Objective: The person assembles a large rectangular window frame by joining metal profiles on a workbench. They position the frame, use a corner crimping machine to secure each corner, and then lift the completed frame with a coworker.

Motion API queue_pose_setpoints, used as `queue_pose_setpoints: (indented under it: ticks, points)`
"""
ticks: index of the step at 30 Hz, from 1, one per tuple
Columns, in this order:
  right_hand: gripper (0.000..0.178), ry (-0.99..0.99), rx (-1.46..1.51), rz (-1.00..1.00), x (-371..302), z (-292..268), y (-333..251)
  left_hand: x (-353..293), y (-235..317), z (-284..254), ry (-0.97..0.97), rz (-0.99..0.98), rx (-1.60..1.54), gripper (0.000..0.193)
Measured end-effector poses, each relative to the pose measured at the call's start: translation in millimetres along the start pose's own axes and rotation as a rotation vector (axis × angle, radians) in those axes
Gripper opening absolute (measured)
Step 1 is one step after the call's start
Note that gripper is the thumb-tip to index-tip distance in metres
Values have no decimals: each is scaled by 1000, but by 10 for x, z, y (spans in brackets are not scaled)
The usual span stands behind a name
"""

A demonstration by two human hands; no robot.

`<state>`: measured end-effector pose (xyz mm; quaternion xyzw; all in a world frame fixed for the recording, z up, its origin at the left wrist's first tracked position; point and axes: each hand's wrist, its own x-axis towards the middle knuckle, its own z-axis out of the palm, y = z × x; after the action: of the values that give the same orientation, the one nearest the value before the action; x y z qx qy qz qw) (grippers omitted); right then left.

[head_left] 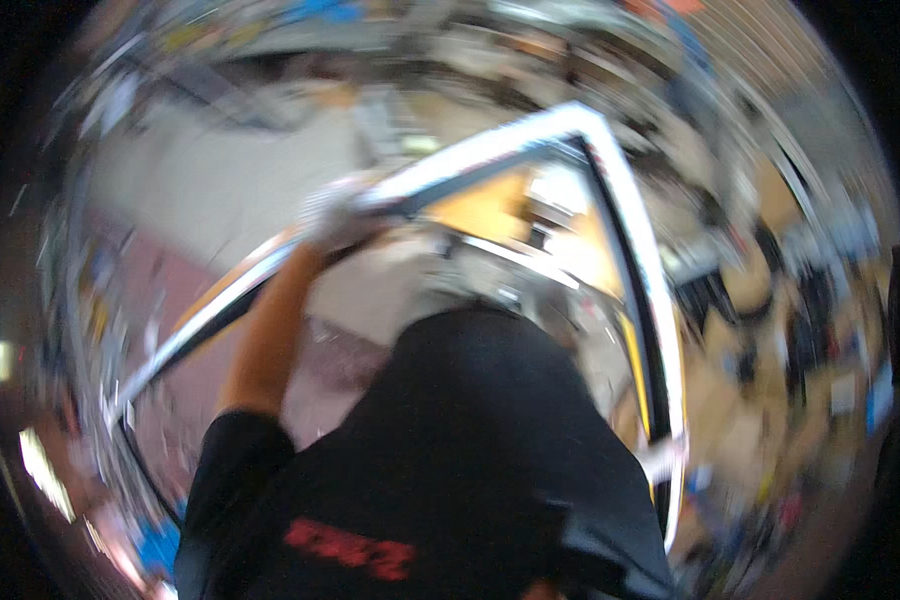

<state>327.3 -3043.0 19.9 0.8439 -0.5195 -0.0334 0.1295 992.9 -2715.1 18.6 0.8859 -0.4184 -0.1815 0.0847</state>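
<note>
- We see a floor to the left of the frame, a grey patch (230,160) above a dull reddish one (175,275), both badly smeared by blur.
- Beyond the frame's upper corner and along its right side, we find a cluttered room whose objects are mostly too blurred to name.
- Through the frame's opening, near its top corner, we see an orange-yellow surface (480,205); a black shirt (470,420) covers much of its lower part.
- We see the left hand (342,215), pale and apparently gloved, closed around the frame's upper-left bar; we cannot make out single fingers.
- We see the right hand (662,458) wrapped across the frame's right bar, toward its lower end; its fingers are blurred too.
- We find the large, angular white-and-black frame (642,270) spread between the two hands, its peak beyond both and its left bar running on past the left hand.
</note>
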Motion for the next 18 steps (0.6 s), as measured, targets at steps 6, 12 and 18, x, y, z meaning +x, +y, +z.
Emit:
queue_pose_setpoints:
  ticks: [6, 12, 18]
  points:
    - [116, 132, 220, 87, -354, 322, 64, -108, 149, -184, 16, -115, 41, 76]
    - [118, 136, 195, 123, -462, 95, 437, -156, 108, 47, 51, -58, 67, 73]
    - [121, 170, 203, 108, -486, 186, 439, -55, -95, 121, 21, -43, -51, 77]
